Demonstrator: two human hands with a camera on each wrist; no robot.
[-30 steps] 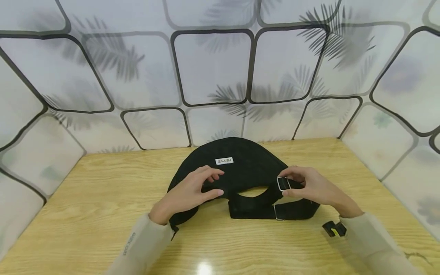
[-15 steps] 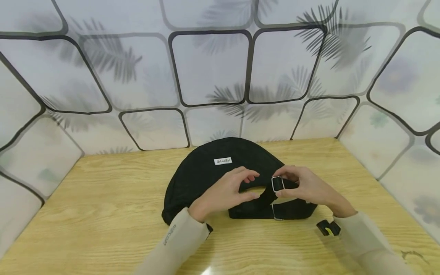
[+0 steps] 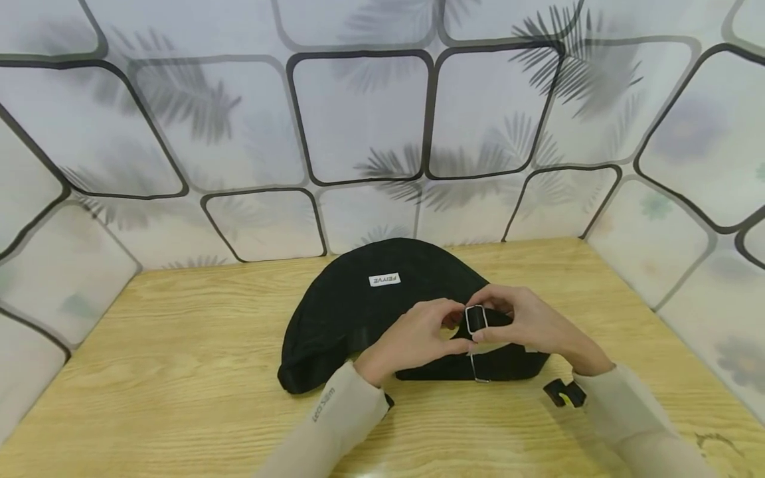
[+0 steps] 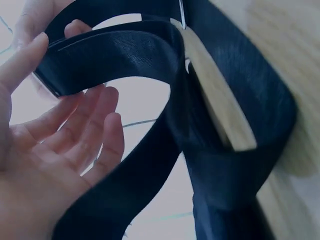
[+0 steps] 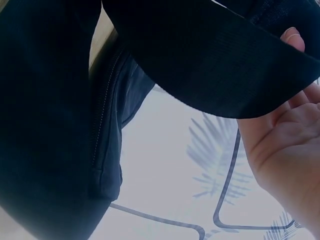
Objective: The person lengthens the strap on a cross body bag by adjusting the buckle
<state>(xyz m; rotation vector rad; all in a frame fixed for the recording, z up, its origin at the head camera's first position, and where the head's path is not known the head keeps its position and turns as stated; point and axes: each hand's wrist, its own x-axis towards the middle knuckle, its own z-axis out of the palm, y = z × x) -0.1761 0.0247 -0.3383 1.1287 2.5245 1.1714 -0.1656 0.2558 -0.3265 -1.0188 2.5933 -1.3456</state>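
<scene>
A black half-moon bag [image 3: 335, 299] with a small white label [image 3: 384, 279] lies on the wooden table. Its wide black strap [image 4: 115, 55] loops up in front. My right hand [image 3: 532, 322] grips the strap beside a silver slide buckle [image 3: 476, 319], fingers at the top edge and thumb at the lower one. From the other side, my left hand [image 3: 415, 335] holds the strap next to the buckle between thumb and fingers. In the right wrist view, the bag's zipper [image 5: 107, 105] shows beyond the strap, and part of my right hand is hidden behind the webbing.
A second metal ring [image 3: 480, 372] sits on the lower strap section. A black buckle piece with a yellow mark [image 3: 564, 394] is by my right sleeve. Patterned cloth walls [image 3: 364, 119] border the wooden table [image 3: 179, 345] at the back and sides.
My left hand has moved right, from over the bag to the strap beside the buckle, and now holds it. My right hand stays on the strap, with only a slight shift left.
</scene>
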